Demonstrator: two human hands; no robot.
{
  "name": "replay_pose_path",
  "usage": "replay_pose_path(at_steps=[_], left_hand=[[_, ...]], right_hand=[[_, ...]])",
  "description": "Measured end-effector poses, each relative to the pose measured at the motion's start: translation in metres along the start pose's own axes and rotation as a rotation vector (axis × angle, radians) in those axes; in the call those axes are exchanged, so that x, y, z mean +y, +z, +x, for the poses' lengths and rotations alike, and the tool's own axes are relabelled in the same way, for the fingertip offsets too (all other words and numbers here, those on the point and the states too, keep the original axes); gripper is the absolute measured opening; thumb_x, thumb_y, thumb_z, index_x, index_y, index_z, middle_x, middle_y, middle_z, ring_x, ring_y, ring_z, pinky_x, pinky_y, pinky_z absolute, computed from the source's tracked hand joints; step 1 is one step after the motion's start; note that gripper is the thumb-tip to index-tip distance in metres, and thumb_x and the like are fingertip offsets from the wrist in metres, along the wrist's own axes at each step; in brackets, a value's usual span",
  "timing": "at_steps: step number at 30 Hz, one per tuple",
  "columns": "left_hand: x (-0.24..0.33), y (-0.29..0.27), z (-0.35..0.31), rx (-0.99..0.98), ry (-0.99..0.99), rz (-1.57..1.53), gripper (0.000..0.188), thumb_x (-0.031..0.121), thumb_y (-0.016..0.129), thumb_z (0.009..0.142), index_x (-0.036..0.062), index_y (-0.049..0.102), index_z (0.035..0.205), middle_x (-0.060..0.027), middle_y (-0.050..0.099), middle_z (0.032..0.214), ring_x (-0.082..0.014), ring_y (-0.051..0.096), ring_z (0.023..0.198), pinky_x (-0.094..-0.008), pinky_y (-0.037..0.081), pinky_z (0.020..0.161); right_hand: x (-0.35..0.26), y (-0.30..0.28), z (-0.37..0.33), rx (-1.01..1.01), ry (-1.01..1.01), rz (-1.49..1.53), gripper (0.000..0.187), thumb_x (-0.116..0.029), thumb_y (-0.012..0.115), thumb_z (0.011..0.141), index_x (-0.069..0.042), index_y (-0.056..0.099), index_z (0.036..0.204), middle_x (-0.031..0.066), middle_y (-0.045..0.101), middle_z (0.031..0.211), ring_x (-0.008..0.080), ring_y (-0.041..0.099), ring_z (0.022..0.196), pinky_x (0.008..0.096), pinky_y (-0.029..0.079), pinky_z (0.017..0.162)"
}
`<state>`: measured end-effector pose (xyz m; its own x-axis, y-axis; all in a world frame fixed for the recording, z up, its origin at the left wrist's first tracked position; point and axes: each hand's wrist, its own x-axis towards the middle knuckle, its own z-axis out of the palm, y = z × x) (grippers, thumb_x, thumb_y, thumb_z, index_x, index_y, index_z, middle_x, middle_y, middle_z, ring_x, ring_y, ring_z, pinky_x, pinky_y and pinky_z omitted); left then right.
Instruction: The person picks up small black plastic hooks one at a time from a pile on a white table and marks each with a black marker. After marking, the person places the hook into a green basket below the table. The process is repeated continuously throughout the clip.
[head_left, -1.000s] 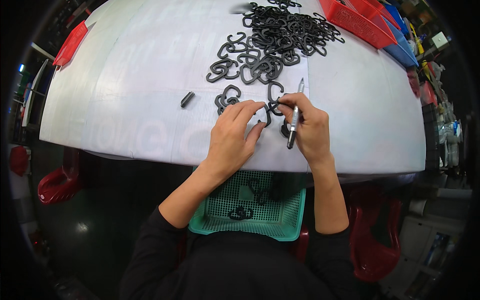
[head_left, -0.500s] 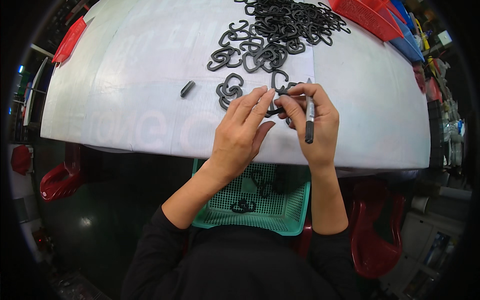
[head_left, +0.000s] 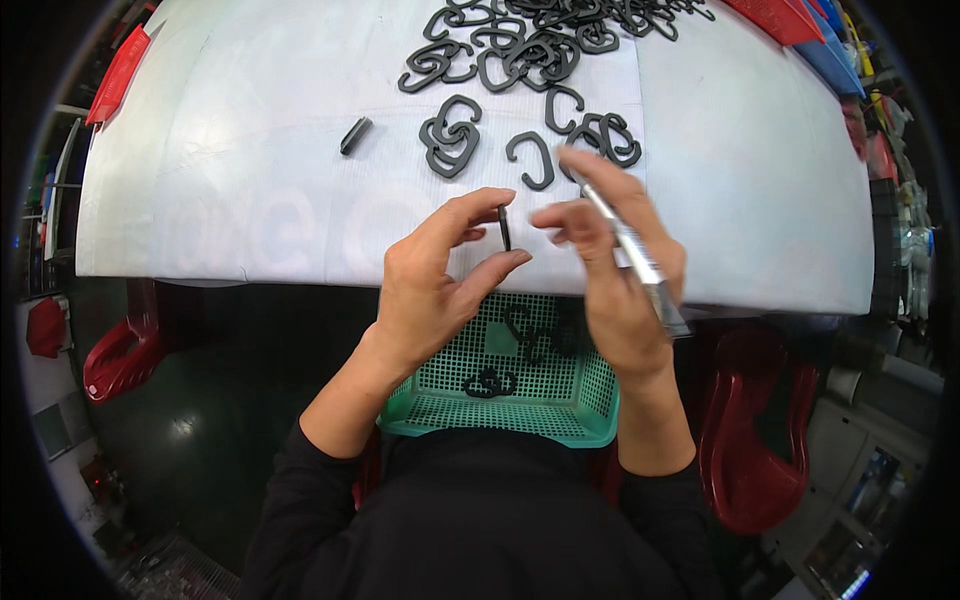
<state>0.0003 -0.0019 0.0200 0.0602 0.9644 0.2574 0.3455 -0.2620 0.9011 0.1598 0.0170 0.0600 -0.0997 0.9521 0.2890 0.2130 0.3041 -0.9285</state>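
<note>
My left hand (head_left: pixel 428 255) pinches a black open plastic ring (head_left: pixel 504 229) between thumb and fingers, seen edge-on above the table's near edge. Across from it my right hand (head_left: pixel 630 265), smeared by motion, grips a silver-grey marker pen (head_left: pixel 632 248) that slants between thumb and forefinger. Beyond my hands lie a single C-shaped black ring (head_left: pixel 534 160), a small cluster of similar rings (head_left: pixel 452 140) to its left and another cluster (head_left: pixel 610 140) to its right. A short dark cylinder like a pen cap (head_left: pixel 355 136) rests farther left.
A large heap of black rings (head_left: pixel 530 50) covers the far middle of the white table (head_left: pixel 250 200). Under the near edge, a green basket (head_left: pixel 500 432) holds several rings. Red trays (head_left: pixel 118 75) and a blue tray (head_left: pixel 830 60) stand at the far corners; red chairs (head_left: pixel 745 450) flank me.
My left hand has drawn back toward me, lifting one black ring off the table. My right hand has parted from it, with the pen now tilted. The view has shifted slightly.
</note>
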Motion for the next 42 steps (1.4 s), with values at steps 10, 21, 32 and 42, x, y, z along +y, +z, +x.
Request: replay_pose_path(at_steps=[10,21,32,42], left_hand=[[-0.020,-0.008,-0.015,-0.088,0.123,0.092,0.049,0.003,0.080,0.062,0.0032,0.062,0.108,-0.0094,0.065,0.108,-0.0269,0.059,0.108,-0.0336,0.050,0.087],[-0.027,-0.008,-0.017,-0.090,0.221,0.160,0.054,0.004,0.081,0.060,0.0000,0.061,0.109,-0.0119,0.066,0.107,-0.0266,0.058,0.111,-0.0386,0.045,0.095],[-0.029,-0.005,-0.018,-0.048,0.218,0.146,0.054,0.007,0.082,0.060,-0.0002,0.060,0.109,-0.0123,0.066,0.105,-0.0272,0.059,0.107,-0.0403,0.045,0.096],[-0.031,-0.005,-0.017,-0.047,0.241,0.149,0.055,0.006,0.083,0.059,-0.0002,0.060,0.109,-0.0125,0.067,0.104,-0.0283,0.060,0.107,-0.0413,0.044,0.096]], right_hand=[[0.017,0.000,-0.025,0.068,0.414,0.395,0.013,-0.008,0.063,0.087,0.002,0.056,0.091,0.0095,0.064,0.072,0.0072,0.058,0.058,0.0194,0.045,0.052],[0.036,0.024,-0.035,0.182,0.267,0.185,0.017,-0.003,0.067,0.082,-0.003,0.054,0.072,-0.0012,0.055,0.057,0.0006,0.046,0.050,0.0176,0.034,0.044],[0.040,0.029,-0.034,0.182,0.197,0.116,0.019,-0.003,0.067,0.082,-0.002,0.053,0.069,-0.0001,0.055,0.057,0.0019,0.047,0.049,0.0191,0.034,0.043],[0.042,0.029,-0.035,0.178,0.195,0.103,0.020,-0.003,0.067,0.082,-0.002,0.053,0.067,-0.0007,0.053,0.058,0.0018,0.046,0.048,0.0194,0.033,0.042]])
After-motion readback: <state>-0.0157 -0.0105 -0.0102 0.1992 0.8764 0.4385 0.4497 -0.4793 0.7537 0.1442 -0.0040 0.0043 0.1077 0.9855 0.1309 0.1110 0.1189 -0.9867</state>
